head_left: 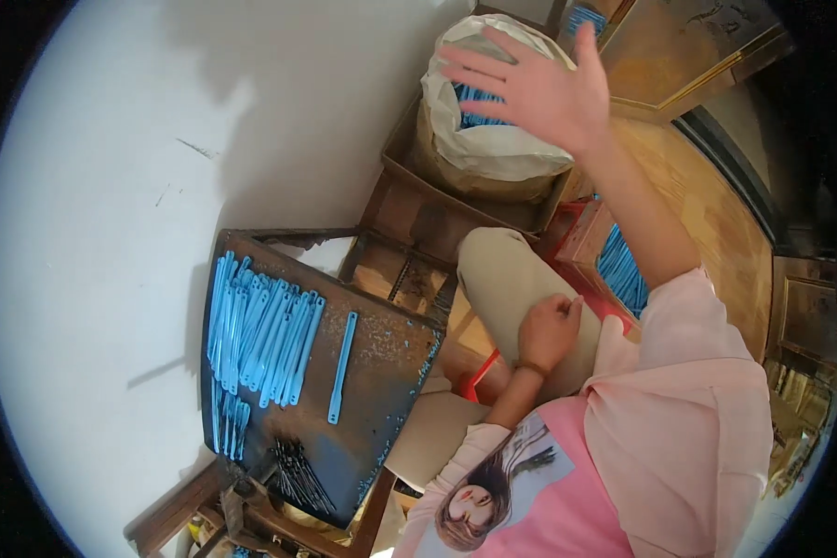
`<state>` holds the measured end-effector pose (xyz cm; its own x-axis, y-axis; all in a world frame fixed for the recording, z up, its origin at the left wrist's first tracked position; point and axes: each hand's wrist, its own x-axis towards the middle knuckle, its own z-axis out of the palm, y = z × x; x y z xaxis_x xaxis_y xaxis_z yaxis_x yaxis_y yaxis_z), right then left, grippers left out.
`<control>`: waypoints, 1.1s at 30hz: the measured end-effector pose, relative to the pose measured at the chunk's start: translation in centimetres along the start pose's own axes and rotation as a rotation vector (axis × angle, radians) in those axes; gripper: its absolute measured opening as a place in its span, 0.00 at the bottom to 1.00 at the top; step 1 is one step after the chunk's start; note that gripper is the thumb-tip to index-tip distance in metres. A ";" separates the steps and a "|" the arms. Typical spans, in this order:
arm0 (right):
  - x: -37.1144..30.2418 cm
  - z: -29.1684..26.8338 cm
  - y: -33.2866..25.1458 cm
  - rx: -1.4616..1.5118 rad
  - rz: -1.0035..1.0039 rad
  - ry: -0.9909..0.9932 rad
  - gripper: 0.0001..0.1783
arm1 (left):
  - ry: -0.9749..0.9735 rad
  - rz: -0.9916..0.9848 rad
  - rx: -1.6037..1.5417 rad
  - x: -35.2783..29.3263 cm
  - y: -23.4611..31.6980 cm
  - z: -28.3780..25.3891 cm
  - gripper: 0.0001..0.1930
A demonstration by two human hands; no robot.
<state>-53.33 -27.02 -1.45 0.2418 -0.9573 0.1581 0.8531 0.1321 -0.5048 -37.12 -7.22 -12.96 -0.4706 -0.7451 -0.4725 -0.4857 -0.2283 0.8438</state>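
My right hand [539,88] is raised with its fingers spread, just over a white sack [493,149] that holds blue plastic strips [474,104]. The hand holds nothing. My left hand [549,327] rests on my knee [502,279] with its fingers curled in, and I see nothing in it. To the left lies a dark metal board [381,372] with a row of several blue strips [260,335] side by side. One single blue strip [342,367] lies apart from them on the board.
The sack stands in a cardboard box [409,158]. A red crate [614,265] with more blue strips sits by my right leg. A bundle of thin dark rods [298,474] lies at the board's near end. A wooden frame [251,511] carries the board.
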 end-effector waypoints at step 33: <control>-8.3 15.8 15.7 -1.565 -0.277 -0.179 0.16 | 0.924 0.464 0.223 -23.7 0.0 -15.6 0.10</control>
<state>-34.66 -12.94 2.73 0.3120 -0.8499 0.4247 -0.3877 -0.5220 -0.7598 -14.45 0.65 2.23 0.0524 -0.9387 0.3409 -0.5704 0.2520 0.7817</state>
